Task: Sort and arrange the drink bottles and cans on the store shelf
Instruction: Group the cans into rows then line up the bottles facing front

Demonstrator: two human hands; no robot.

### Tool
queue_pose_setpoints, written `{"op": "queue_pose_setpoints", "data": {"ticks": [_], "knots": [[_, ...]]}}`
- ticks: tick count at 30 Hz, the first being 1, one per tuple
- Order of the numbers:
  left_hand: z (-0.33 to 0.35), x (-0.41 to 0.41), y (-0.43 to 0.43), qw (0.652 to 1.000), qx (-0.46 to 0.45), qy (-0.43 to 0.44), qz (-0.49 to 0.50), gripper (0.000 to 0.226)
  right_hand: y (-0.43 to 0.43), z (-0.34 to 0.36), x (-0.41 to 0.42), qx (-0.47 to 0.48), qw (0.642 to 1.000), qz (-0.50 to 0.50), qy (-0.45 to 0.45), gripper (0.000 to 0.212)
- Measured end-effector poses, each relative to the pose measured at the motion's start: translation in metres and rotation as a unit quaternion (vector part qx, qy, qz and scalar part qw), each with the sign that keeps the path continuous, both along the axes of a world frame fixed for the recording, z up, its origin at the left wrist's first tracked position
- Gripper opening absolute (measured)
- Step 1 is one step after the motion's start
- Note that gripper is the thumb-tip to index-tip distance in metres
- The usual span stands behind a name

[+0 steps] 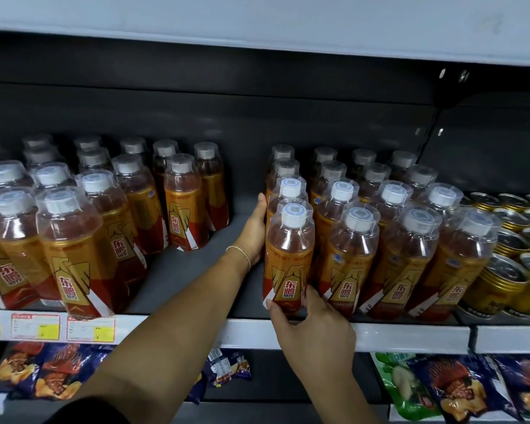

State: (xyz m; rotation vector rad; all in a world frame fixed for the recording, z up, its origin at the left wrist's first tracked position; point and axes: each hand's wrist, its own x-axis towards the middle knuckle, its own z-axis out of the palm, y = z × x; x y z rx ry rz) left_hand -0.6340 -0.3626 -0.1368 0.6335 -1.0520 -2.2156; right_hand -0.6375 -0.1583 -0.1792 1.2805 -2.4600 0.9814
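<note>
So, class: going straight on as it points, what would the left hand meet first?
Probably the back wall: the left hand points up the free gap beside the bottle row, though depth is unclear.

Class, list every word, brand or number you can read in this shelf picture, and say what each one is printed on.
"东鹏" with smaller "特饮" beneath: label of the front bottle gripped by the right hand; the same on the other bottles.
Price tags on the shelf edge: too blurred to read.
Gold cans and snack bags: print too blurred to read.
</note>
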Motion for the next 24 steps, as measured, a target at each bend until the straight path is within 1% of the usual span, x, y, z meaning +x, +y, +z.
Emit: {"op": "queue_pose_setpoints", "data": {"ticks": [7,10,15,20,24], "knots": [[0.001,0.001,0.007,0.996,-0.039,-0.044,0.071,0.063,0.001,0.001,-0.001,0.007,1.000,-0.004,0.000,0.059],[-0.005,0.009,0.020,0.996,-0.028,-0.016,0.081,0.062,0.000,0.001,-0.001,0.003,1.000,0.000,-0.001,0.060],[-0.016,0.015,0.038,0.997,-0.045,0.004,0.057,0.056,0.001,0.001,-0.004,-0.006,1.000,0.001,-0.005,0.058],[-0.015,0.014,0.040,0.997,-0.042,-0.007,0.071,0.055,0.002,0.004,-0.003,0.008,1.000,0.007,-0.002,0.061],[-0.019,0.011,0.040,0.993,-0.023,-0.014,0.115,0.056,0.002,0.002,-0.003,0.023,1.000,-0.001,0.007,0.062]]}}
